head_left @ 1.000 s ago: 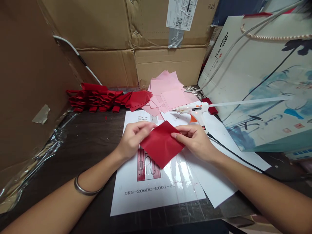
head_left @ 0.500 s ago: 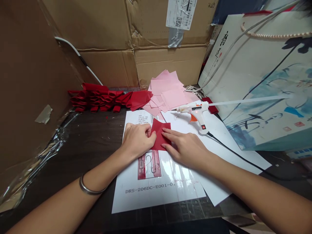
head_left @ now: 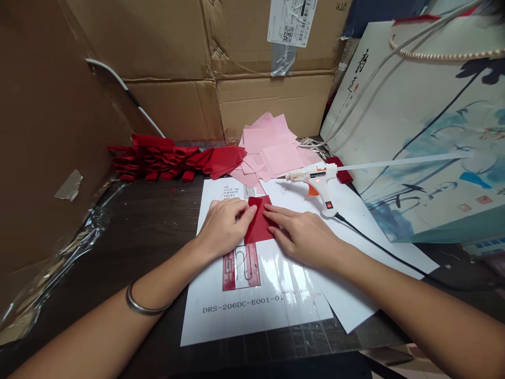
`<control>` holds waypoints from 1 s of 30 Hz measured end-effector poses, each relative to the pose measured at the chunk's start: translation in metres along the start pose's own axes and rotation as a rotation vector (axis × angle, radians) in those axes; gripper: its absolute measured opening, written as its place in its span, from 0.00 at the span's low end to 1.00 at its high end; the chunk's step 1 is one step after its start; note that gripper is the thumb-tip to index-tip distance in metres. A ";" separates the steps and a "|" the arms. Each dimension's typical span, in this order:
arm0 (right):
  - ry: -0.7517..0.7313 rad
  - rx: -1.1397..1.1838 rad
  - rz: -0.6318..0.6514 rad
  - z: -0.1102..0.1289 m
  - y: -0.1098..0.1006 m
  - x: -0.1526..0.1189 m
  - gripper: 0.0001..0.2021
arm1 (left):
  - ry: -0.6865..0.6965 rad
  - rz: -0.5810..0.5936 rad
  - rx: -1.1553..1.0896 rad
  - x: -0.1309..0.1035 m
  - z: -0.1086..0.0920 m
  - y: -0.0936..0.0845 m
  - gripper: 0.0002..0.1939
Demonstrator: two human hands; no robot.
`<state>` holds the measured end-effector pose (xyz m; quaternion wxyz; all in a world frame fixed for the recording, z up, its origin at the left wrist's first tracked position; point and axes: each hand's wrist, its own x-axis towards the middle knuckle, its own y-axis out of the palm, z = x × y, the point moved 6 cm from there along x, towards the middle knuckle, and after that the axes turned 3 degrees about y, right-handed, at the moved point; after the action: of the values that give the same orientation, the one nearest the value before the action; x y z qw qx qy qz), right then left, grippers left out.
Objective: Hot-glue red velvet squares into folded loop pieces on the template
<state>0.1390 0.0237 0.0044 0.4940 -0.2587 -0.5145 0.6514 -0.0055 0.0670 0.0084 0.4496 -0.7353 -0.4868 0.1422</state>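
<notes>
A small red square sheet, paper or thin cloth, lies on a printed white page in front of me. My left hand pinches its left edge, with the thumb on top and the curled fingers beneath or behind it. A fold seems to run along that edge. On the sheet's right side rests my right hand, its fingers stretched out flat. Just below the sheet, the page carries a red and white printed picture under shiny clear tape.
A white glue gun with a long glue stick lies behind my right hand, its black cord running right. Pink squares and folded red pieces are heaped at the back. Cardboard and a paper bag stand around.
My left thumb has moved slightly up and right along the red sheet. The sheet's raised upper left corner has come down, and its left edge looks folded in. The right hand has barely shifted.
</notes>
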 end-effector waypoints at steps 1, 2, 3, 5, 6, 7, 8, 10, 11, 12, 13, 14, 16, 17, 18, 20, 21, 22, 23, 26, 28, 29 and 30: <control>0.002 -0.008 -0.001 0.000 0.000 0.000 0.21 | 0.028 0.015 0.018 -0.001 -0.001 0.000 0.17; 0.003 -0.016 -0.002 0.000 -0.001 0.000 0.20 | 0.061 0.034 0.036 -0.002 -0.003 -0.001 0.14; 0.004 -0.023 -0.006 0.000 -0.001 -0.001 0.20 | 0.098 0.058 0.048 -0.003 -0.005 -0.002 0.11; 0.000 -0.036 -0.010 0.001 -0.002 -0.001 0.19 | 0.176 0.108 0.063 -0.005 -0.008 -0.004 0.09; -0.003 -0.040 -0.013 0.001 -0.002 -0.001 0.19 | 0.214 0.127 0.069 -0.006 -0.009 -0.004 0.10; -0.004 -0.044 -0.015 0.001 -0.002 -0.001 0.19 | 0.254 0.138 0.075 -0.007 -0.010 -0.005 0.12; -0.006 -0.047 -0.016 0.000 -0.003 -0.001 0.19 | 0.296 0.143 0.079 -0.007 -0.011 -0.006 0.13; -0.011 -0.050 -0.014 0.000 -0.002 -0.001 0.20 | 0.356 0.145 0.088 -0.008 -0.011 -0.006 0.15; -0.015 -0.049 -0.013 0.000 -0.002 -0.001 0.20 | 0.366 0.143 0.095 -0.008 -0.010 -0.005 0.15; -0.018 -0.047 -0.013 -0.001 -0.002 -0.001 0.20 | 0.362 0.143 0.106 -0.007 -0.008 -0.004 0.16; -0.020 -0.046 -0.016 -0.001 -0.002 -0.001 0.20 | 0.346 0.142 0.119 -0.007 -0.006 -0.003 0.16; -0.018 -0.048 -0.020 -0.001 -0.002 -0.001 0.20 | 0.323 0.140 0.133 -0.006 -0.005 -0.002 0.17; -0.019 -0.050 -0.020 -0.001 -0.003 -0.002 0.20 | 0.284 0.138 0.163 -0.006 -0.003 0.000 0.18; -0.023 -0.047 -0.018 0.000 -0.003 -0.002 0.20 | 0.271 0.143 0.175 -0.006 -0.003 0.000 0.18; -0.021 -0.039 -0.021 0.000 -0.003 -0.002 0.20 | 0.262 0.149 0.183 -0.007 -0.004 0.001 0.18; 0.000 -0.009 -0.058 -0.001 -0.006 -0.002 0.20 | 0.252 0.164 0.195 -0.007 -0.005 0.001 0.18; 0.019 0.005 -0.086 -0.003 -0.008 -0.002 0.20 | 0.248 0.172 0.197 -0.007 -0.006 0.002 0.17; 0.044 0.014 -0.108 -0.004 -0.009 -0.002 0.20 | 0.246 0.176 0.198 -0.007 -0.007 0.002 0.17; 0.067 0.020 -0.118 -0.007 -0.009 -0.002 0.20 | 0.245 0.176 0.199 -0.008 -0.007 0.002 0.17; 0.107 0.028 -0.092 -0.011 -0.007 0.000 0.19 | 0.244 0.177 0.194 -0.008 -0.007 0.002 0.17; 0.101 0.052 -0.075 -0.012 -0.005 0.001 0.18 | 0.245 0.181 0.185 -0.008 -0.006 0.002 0.17; 0.095 0.071 -0.071 -0.012 -0.005 0.002 0.18 | 0.245 0.184 0.178 -0.008 -0.006 0.002 0.17; 0.094 0.089 -0.068 -0.012 -0.005 0.002 0.18 | 0.245 0.188 0.169 -0.008 -0.005 0.002 0.17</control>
<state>0.1503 0.0304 0.0052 0.5503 -0.2491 -0.4698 0.6438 -0.0049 0.0575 0.0081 0.5505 -0.7490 -0.3439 0.1330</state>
